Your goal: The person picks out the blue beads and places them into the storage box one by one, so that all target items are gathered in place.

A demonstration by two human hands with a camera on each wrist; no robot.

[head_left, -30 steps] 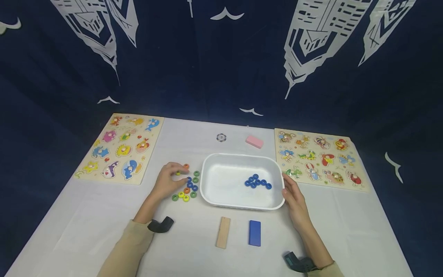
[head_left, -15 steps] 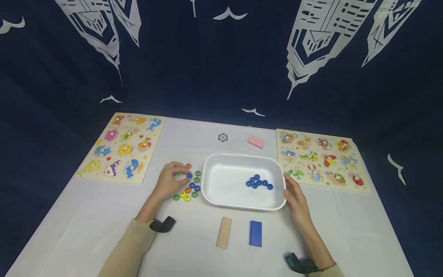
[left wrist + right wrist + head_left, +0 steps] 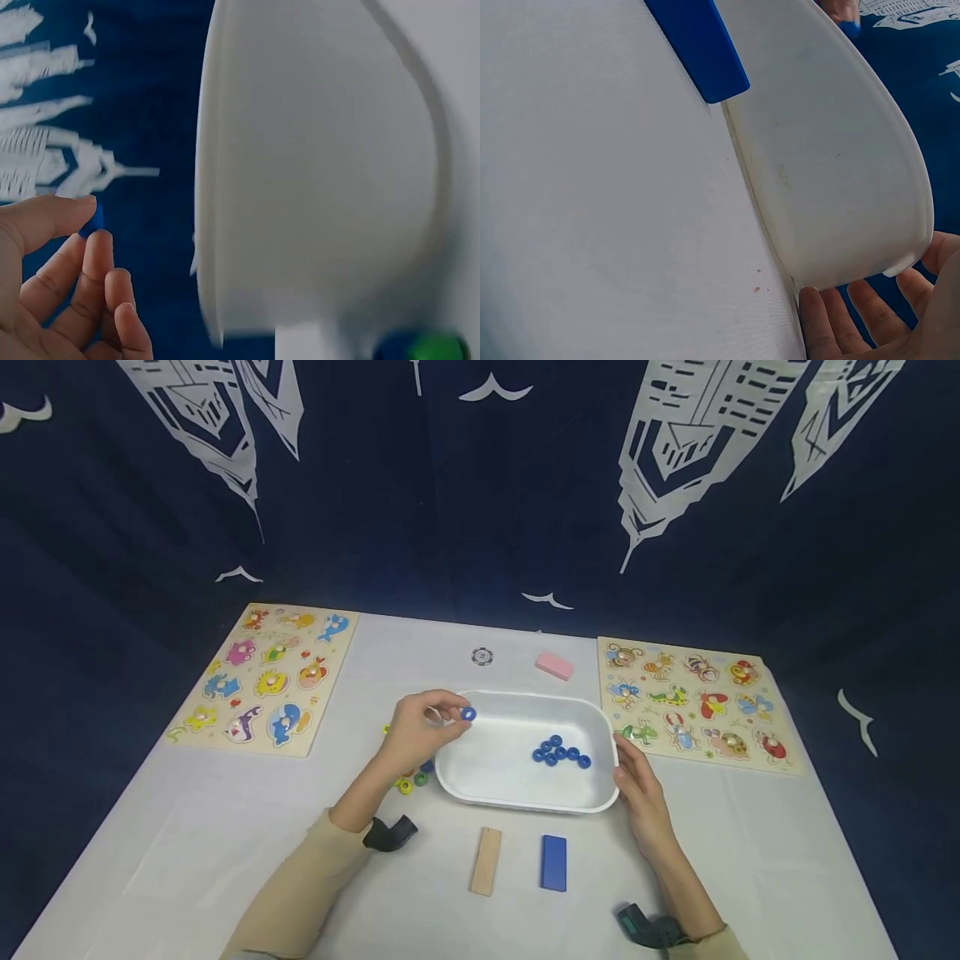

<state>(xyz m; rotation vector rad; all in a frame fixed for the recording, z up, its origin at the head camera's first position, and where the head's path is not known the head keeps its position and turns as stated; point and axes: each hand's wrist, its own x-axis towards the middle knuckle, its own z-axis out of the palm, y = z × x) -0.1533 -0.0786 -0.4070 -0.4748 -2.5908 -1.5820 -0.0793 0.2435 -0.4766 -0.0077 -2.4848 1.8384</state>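
My left hand (image 3: 422,725) is over the left rim of the white plastic tub (image 3: 487,789) and pinches a blue ring bead (image 3: 93,222) between thumb and fingertips. The bead is held up, apart from the tub floor. Inside the tub, toward the right, lie several blue beads (image 3: 561,752). My right hand (image 3: 643,797) touches the tub's right end; its fingers (image 3: 874,307) lie against the outer wall with the thumb up by the rim. Left of the tub, yellow beads (image 3: 405,787) and green beads (image 3: 421,779) lie partly hidden by my left hand and forearm.
A wooden block (image 3: 486,861) and a blue block (image 3: 554,863) lie in front of the tub. Behind it are a pink block (image 3: 554,666) and a poker chip (image 3: 482,657). Picture puzzle boards flank the tub: one on the left (image 3: 255,693), another on the right (image 3: 693,702).
My left hand has picked up a blue bead from the loose group and moved right and up with it to the tub's left rim. The right hand has stayed at the tub's right end.
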